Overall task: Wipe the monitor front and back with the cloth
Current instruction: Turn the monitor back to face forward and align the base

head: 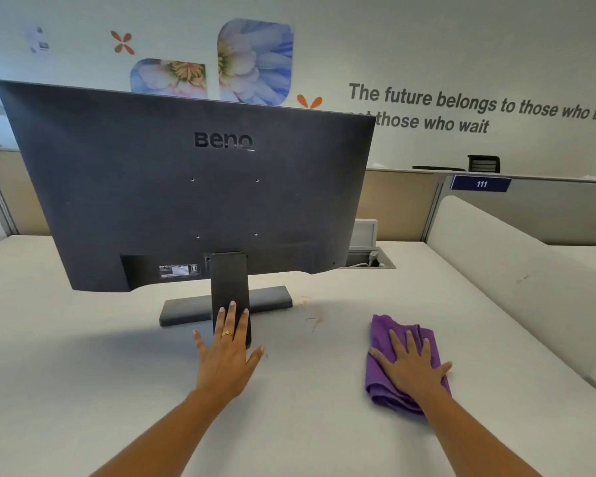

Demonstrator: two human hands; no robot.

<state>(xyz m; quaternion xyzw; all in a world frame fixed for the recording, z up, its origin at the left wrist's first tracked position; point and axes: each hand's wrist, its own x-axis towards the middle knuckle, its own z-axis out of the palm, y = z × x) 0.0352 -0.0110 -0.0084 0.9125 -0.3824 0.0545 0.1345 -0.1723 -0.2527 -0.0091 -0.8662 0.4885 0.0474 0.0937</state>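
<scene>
Both hands lie flat and spread, the left hand (226, 354) resting on the stand (229, 277) foot, probably steadying the monitor (186, 187) that sits back-toward-me in the middle of the surface (83, 373), the right hand (410, 366) pinning the purple cloth (384, 330) nearer the right edge, ready to scoop up.

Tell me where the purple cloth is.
Head view, lower right: the purple cloth lies on the white desk under the flat right hand, to the right of the monitor stand.
</scene>
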